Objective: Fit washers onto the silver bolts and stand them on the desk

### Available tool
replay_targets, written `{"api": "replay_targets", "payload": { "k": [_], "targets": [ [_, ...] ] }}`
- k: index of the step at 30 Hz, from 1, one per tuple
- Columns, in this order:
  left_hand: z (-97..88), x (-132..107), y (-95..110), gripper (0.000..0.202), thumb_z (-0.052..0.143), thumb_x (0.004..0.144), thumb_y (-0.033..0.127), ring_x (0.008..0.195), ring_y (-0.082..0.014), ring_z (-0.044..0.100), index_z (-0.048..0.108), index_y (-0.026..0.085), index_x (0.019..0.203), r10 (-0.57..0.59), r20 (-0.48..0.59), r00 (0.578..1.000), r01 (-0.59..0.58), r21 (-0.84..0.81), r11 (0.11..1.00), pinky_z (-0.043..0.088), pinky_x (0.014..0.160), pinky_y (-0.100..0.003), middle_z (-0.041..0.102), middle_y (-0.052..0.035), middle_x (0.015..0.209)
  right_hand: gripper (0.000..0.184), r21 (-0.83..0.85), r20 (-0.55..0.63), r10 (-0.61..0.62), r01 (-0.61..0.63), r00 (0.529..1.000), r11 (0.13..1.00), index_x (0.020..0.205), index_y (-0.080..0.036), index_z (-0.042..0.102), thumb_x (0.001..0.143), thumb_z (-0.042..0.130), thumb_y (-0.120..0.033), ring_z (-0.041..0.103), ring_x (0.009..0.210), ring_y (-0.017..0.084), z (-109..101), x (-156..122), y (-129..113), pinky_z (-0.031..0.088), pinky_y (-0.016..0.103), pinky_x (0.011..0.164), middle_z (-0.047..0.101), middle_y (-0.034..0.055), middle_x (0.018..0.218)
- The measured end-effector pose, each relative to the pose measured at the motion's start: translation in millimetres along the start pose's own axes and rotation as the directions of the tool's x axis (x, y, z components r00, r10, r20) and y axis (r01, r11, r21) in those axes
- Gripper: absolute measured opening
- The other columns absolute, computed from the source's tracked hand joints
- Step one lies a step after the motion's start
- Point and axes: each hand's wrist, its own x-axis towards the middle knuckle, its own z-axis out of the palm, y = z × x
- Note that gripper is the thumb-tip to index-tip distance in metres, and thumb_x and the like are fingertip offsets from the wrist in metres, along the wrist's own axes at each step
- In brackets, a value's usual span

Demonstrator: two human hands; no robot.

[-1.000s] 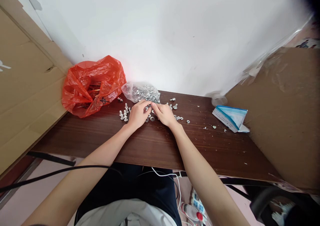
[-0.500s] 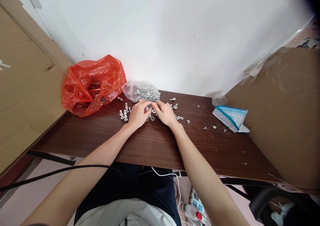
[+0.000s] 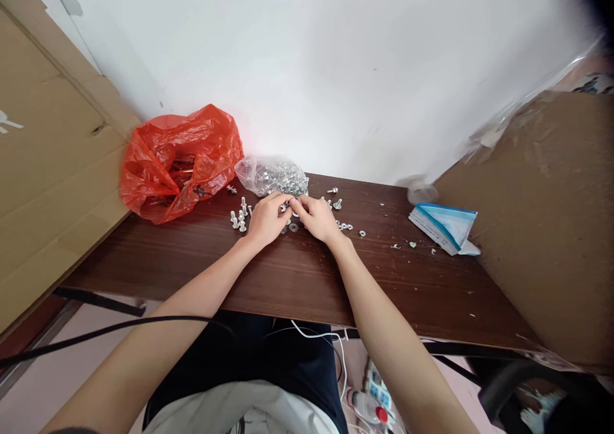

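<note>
Steel bolt [image 3: 286, 206] sat pinched between left hand [image 3: 265, 220] and right hand [image 3: 314, 218], fingertips closed, clear bag [image 3: 273, 176] just beyond.

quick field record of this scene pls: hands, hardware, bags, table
left hand: on the table, fingertips meeting the right hand's
right hand: fingertips on small metal parts, held item too small to tell
loose bolts: standing left of the left hand
clear bag: holds metal hardware, behind the hands
red bag: back left
table: dark wood

1 red bag [image 3: 180, 159], 1 clear bag [image 3: 272, 176] of bolts, 1 blue-white packet [image 3: 444, 227], 2 hands.
</note>
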Motion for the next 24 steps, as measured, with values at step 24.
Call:
{"api": "replay_targets", "payload": {
  "k": [24],
  "targets": [
    [2.4, -0.1, -2.7, 0.025, 0.058, 0.082, 0.021, 0.060, -0.0094, 0.052, 0.064, 0.020, 0.106, -0.021, -0.027, 0.999, 0.019, -0.087, 0.996, 0.046, 0.068, -0.025, 0.068, -0.0014, 0.091, 0.032, 0.147, -0.009, 0.015, -0.014, 1.000, 0.989, 0.071, -0.023, 0.046, 0.094, 0.040, -0.044, 0.051, 0.050, 0.015, 3.8, 1.6, 4.1, 0.035, 0.026, 0.058, 0.051, -0.0039, 0.051]
  ]
}}
